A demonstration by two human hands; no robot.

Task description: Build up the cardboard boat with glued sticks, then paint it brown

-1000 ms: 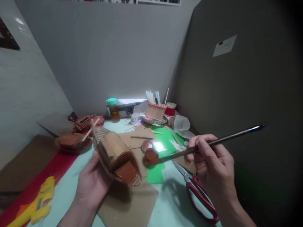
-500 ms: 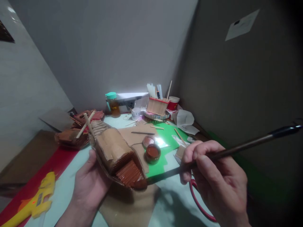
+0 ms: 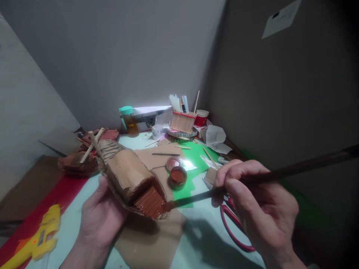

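A cardboard boat model (image 3: 130, 170) with a rounded cover and crossed sticks rests in my left hand (image 3: 102, 218), whose thumb shows at its side. Wet reddish-brown paint coats the ribbed floor at its near end. My right hand (image 3: 252, 201) pinches a long dark paintbrush (image 3: 193, 198); the brown bristles touch the boat's near right edge. Beyond the brush stands an open jar of brown paint (image 3: 178, 177), its lid (image 3: 173, 163) just behind it.
A yellow glue gun (image 3: 46, 235) lies at the left. Red-handled scissors (image 3: 234, 231) are under my right hand. Another brown model (image 3: 78, 160) sits at the back left. A stick holder (image 3: 183, 121), a teal-capped bottle (image 3: 129, 121) and cups stand along the back.
The brush tip has moved slightly up along the boat's near edge, and more of that edge shows. The whole view has shifted a little.
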